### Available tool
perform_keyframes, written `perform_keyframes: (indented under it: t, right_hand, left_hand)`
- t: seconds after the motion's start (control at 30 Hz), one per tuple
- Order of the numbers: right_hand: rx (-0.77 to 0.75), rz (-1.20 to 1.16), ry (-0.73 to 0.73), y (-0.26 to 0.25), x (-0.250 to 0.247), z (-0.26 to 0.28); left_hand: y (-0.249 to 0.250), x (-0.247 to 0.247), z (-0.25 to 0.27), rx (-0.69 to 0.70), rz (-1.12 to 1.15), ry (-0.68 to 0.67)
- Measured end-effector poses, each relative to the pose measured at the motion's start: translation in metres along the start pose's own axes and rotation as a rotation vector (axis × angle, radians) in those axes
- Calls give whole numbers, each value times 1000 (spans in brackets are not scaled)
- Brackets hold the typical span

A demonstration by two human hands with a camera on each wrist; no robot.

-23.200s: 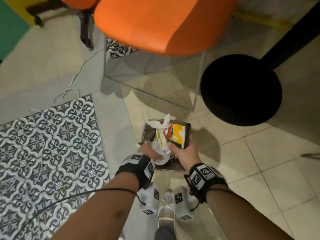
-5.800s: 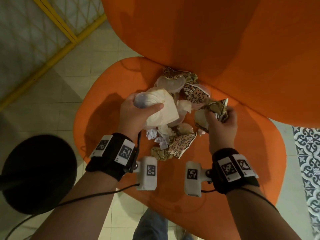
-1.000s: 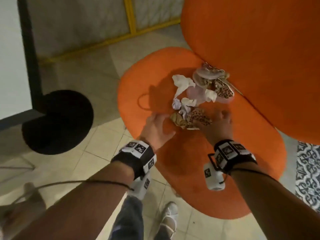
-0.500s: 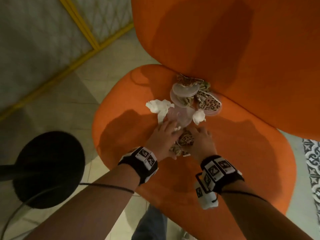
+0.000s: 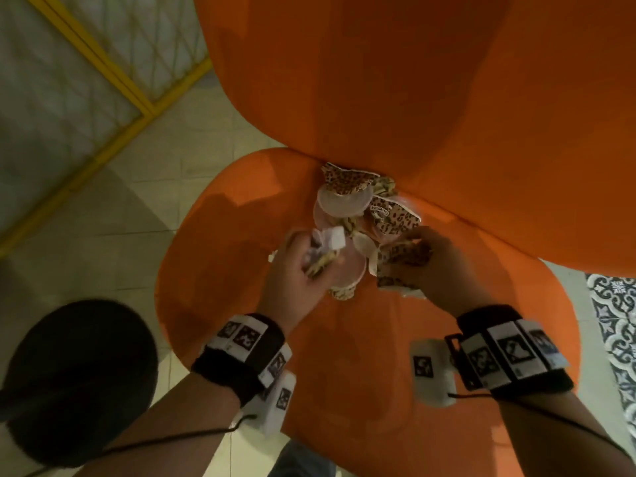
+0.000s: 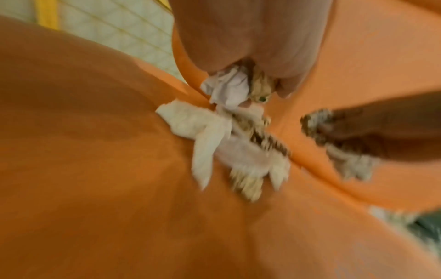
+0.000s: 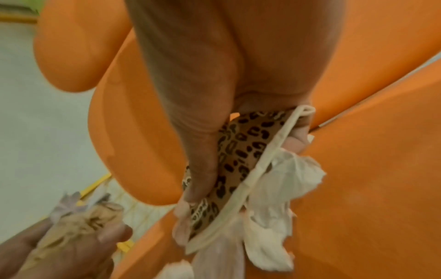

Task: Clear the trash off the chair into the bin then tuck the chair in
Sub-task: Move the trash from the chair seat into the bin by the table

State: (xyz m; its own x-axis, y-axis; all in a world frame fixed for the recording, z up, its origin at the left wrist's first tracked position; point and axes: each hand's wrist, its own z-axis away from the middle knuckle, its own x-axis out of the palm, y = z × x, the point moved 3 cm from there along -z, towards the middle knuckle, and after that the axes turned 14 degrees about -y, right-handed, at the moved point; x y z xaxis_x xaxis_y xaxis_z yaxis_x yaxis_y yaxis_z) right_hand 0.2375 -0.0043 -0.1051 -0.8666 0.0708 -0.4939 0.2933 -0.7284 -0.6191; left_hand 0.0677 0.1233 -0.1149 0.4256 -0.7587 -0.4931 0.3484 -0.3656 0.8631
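A: Hands?
B: Left hand (image 5: 298, 266) clenches a tissue wad (image 5: 331, 239); right hand (image 5: 434, 266) grips a leopard cup (image 7: 241, 151) plus tissue.
A: Trash?
B: The rest of the pile (image 5: 358, 201) lies on the chair (image 5: 344, 356) seat at 12 o'clock from the hands, partly hidden by fingers. Left wrist view blurred.
A: Writing?
B: Unreadable label.
A: Around?
B: Black base (image 5: 75, 380) at 8 o'clock, bin unseen.

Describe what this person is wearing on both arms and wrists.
Both forearms are bare, with no sleeves. Each wrist carries a black wristband: left wristband, right wristband. White tags printed with black square codes run along both bands. A small white box camera, marked with the same kind of code, hangs under each wrist. A thin black cable trails back along each arm.
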Motion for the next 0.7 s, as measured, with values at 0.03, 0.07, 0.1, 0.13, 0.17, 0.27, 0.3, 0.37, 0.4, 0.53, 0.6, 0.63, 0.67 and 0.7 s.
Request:
perform_keyframes:
  t: [0.03,0.07,0.1,0.13,0.17,0.27,0.3,0.37,0.4,0.53,0.6,0.63,0.67,0.7]
  right_hand:
    - [-19,-23,52,-4,-8,-8]
    - [-29,-29,106,-7,-14,-18]
    - [-23,-17,148,-8,-18,-28]
    - [0,2,174,-8,-21,-40]
    - [32,18,185,-8,-22,-50]
    - [164,-4,138,-4,-19,-73]
    - [211,-19,115,-1,-17,-77]
    - [277,-27,78,4,-16,-82]
    - [294,-26,65,6,-15,-84]
    - [298,-26,15,9,-16,-88]
    - [305,-52,-11,11,-14,-91]
    - [302,-72,-13,13,-13,-91]
    - [294,-84,-9,14,-12,-92]
    - [281,-83,-1,15,-10,-92]
  left_hand:
    - [6,-6,-14,-60,79,47]
    - [9,-12,-30,-121,135,73]
    - [10,-15,-48,-181,175,80]
    - [9,-17,-67,-237,208,72]
    - [7,-17,-85,-300,222,60]
    - [-12,-12,-128,-500,208,24]
    - [-17,-9,-136,-555,188,1]
    - [-27,-1,-144,-615,150,-60]
    - [-29,3,-145,-632,118,-101]
    - [-23,16,-137,-647,-96,-240]
    - [-19,21,-130,-624,-122,-245]
    - [-16,22,-126,-619,-131,-249]
    - [-17,24,-122,-621,-129,-249]
    - [-17,26,-118,-626,-118,-250]
